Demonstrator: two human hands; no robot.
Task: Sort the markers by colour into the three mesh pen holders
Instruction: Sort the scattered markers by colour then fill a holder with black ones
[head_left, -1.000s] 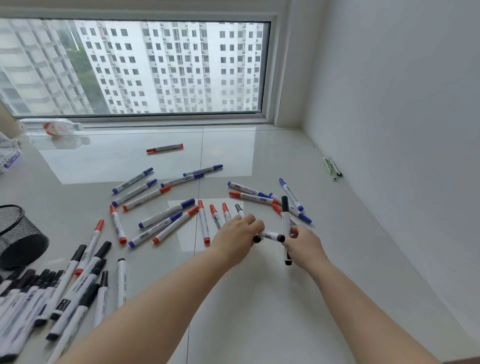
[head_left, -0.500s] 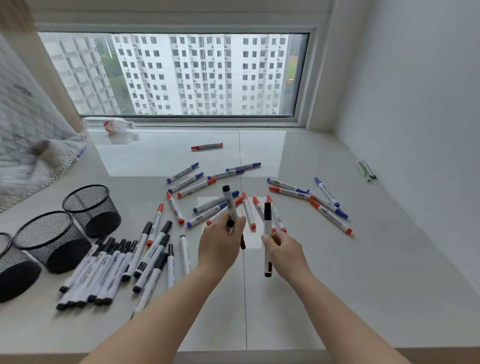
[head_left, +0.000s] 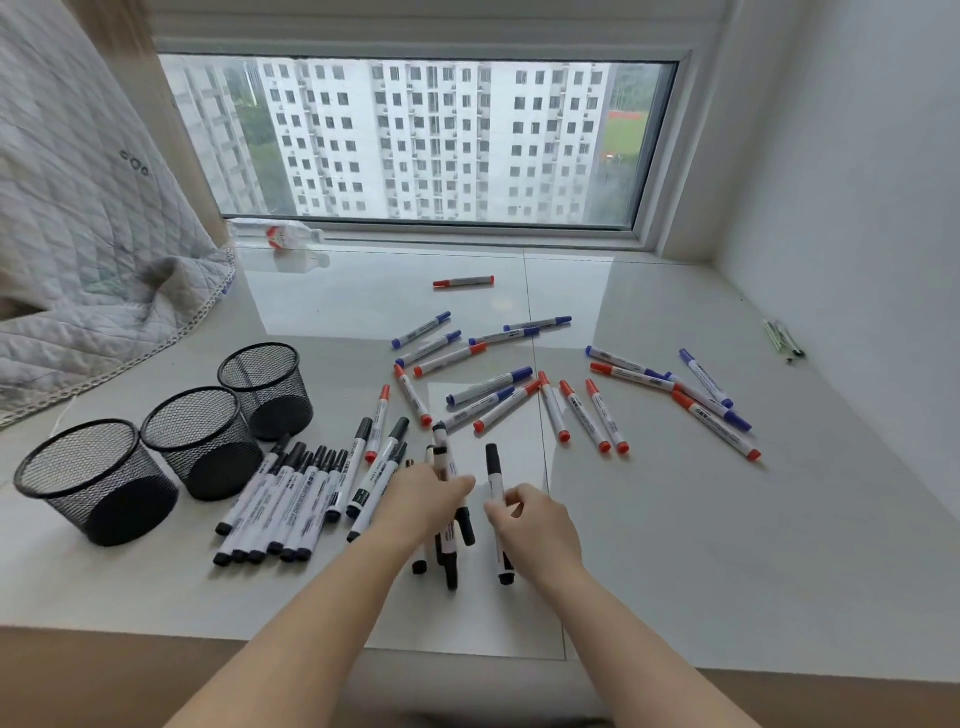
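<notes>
Left hand (head_left: 423, 499) grips a bundle of black markers (head_left: 451, 530). Right hand (head_left: 530, 525) pinches one black marker (head_left: 496, 480). Three mesh holders (head_left: 202, 441) stand left; bare sill (head_left: 727, 545) lies right of the hands.

Left hand (head_left: 422, 496) gripping a bunch of black markers (head_left: 451, 525), right hand (head_left: 530, 525) pinching one black marker (head_left: 495, 475), three mesh holders (head_left: 200, 441) nearby

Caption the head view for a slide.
Both hands, left and right, hold black markers beside three empty mesh holders.
</notes>
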